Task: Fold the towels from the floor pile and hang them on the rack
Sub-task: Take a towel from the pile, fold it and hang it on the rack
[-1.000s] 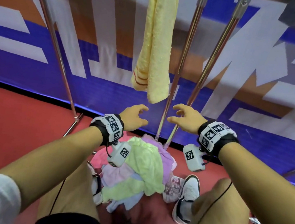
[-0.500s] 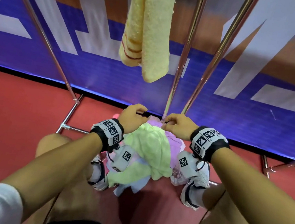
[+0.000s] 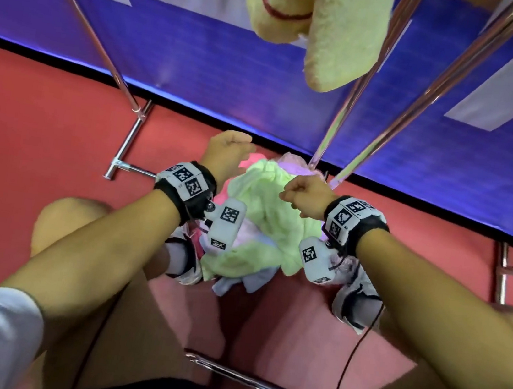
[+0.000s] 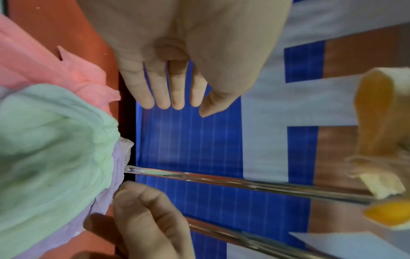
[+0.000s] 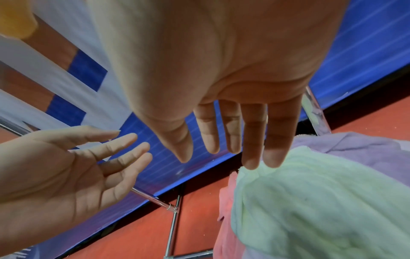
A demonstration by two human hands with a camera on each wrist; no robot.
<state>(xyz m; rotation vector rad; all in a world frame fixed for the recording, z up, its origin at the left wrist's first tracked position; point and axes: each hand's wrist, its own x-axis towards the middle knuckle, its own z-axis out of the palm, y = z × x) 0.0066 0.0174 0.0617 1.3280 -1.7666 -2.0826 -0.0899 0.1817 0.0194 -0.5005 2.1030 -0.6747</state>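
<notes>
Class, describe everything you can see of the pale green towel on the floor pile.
The pale green towel is soft, thin-looking cloth, crumpled and unfolded, lying on top of the pile over pink and lilac cloths on the red floor, between the person's shoes. The right hand has fingertips at its edge; a grip is not clear. The left hand hovers beside it, open.

Yellow towel [image 3: 319, 21]: upper part cut off by the head view's top edge, its rail unseen. Floor pile [image 3: 264, 225]: lower towels buried under the green towel [image 3: 261, 195], partly screened by both wrist cameras.
</notes>
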